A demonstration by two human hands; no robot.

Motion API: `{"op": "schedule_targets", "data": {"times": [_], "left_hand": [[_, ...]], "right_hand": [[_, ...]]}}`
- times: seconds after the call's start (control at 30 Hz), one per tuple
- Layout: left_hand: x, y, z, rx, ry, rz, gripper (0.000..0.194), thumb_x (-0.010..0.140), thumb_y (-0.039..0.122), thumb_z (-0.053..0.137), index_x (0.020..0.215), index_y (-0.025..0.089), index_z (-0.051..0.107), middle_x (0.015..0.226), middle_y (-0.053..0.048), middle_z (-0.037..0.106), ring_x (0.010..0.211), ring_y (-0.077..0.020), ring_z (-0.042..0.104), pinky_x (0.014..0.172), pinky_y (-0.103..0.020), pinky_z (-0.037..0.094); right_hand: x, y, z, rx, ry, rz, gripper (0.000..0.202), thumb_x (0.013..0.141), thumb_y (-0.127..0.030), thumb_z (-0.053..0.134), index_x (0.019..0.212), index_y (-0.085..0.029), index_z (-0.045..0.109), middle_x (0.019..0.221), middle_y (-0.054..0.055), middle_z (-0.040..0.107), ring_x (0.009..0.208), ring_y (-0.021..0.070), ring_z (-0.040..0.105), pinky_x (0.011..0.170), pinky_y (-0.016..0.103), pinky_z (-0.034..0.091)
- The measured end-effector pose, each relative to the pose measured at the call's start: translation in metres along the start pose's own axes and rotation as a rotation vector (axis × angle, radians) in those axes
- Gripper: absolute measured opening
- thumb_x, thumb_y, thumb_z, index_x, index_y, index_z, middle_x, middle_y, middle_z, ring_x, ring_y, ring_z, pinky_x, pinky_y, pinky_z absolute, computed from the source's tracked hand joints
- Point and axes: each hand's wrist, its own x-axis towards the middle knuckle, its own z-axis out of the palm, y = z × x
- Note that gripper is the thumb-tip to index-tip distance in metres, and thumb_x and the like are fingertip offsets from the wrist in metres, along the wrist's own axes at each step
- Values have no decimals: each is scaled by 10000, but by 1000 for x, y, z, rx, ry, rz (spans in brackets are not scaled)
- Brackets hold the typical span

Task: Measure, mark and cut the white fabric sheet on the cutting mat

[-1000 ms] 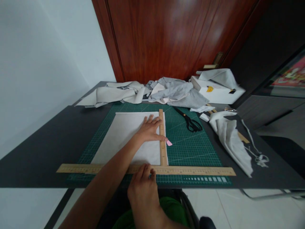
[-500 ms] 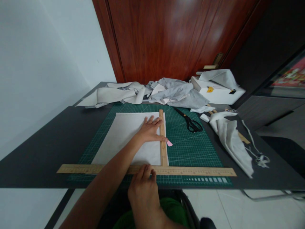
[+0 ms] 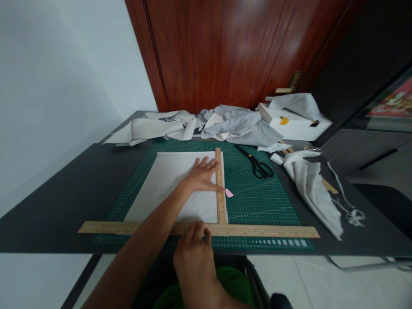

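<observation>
White cloth (image 3: pixel 167 176) lies flat on a green cutting mat (image 3: pixel 257 201). Over its right edge stands a wooden ruler (image 3: pixel 221 208), meeting a long wooden ruler (image 3: pixel 257 230) that runs crosswise along the mat's near side. My left hand (image 3: pixel 205 175) is spread on the cloth, with fingertips and thumb on the upright ruler. Beside the thumb is a small pink piece (image 3: pixel 228 193). My right hand (image 3: pixel 195 249) has its fingers bent together on the long ruler's near edge; whether it pinches anything beneath is hidden.
Black scissors (image 3: pixel 257 166) lie on the mat's right part. Crumpled grey fabric (image 3: pixel 241 124) and pale fabric (image 3: pixel 161 126) lie behind the mat. A white box (image 3: pixel 296 124) stands at the back right, with a white cloth piece (image 3: pixel 309 180) and cord nearer.
My left thumb has shifted slightly left, showing more of the pink piece. My right hand and both rulers stay practically in place.
</observation>
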Motion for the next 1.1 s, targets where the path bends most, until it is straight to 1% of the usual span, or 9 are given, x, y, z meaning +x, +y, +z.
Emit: {"op": "schedule_targets", "data": {"times": [0.17,0.43,0.57,0.8,1.0,1.1], "left_hand": [[0,1,0,28,20,-1,1245,693,983,528,1665,265,232,1738,-93,193,1599,-436,82,1273,-629,18],[-1,2,0,20,26,-2,1260,689,995,509,1670,260,216,1741,-85,181,1598,-443,79,1271,-638,14],[-2,4,-3,6,5,-4,1296,678,1000,516,1671,226,211,1742,-100,167,1594,-459,70,1262,-664,11],[-1,2,-2,-4,17,17,1261,682,990,527,1663,253,237,1743,-90,180,1593,-463,68,1261,-662,7],[-1,2,0,2,29,19,1237,695,979,529,1660,260,243,1739,-86,200,1589,-467,90,1261,-653,18],[-1,2,0,8,35,22,1227,705,980,515,1661,258,244,1739,-85,201,1588,-464,96,1264,-642,18]], "right_hand": [[0,1,-2,-15,-23,4,488,982,-37,380,1416,117,545,1431,399,534,1355,486,545,1031,614,536],[-1,0,-4,-34,-38,11,504,986,-35,354,1434,114,529,1449,391,527,1361,475,544,1040,597,536],[-2,1,-4,-42,-44,-3,507,982,-25,348,1436,92,541,1454,376,532,1366,464,545,1033,600,542],[-3,0,-2,-20,-23,12,502,978,-20,353,1424,115,540,1444,401,526,1366,470,545,1039,608,533],[-3,0,-3,50,27,26,455,961,-17,446,1375,90,602,1402,402,563,1334,457,585,1007,621,551],[-3,0,-3,53,21,20,469,959,-4,434,1394,98,579,1408,407,552,1347,461,570,1022,628,541]]}}
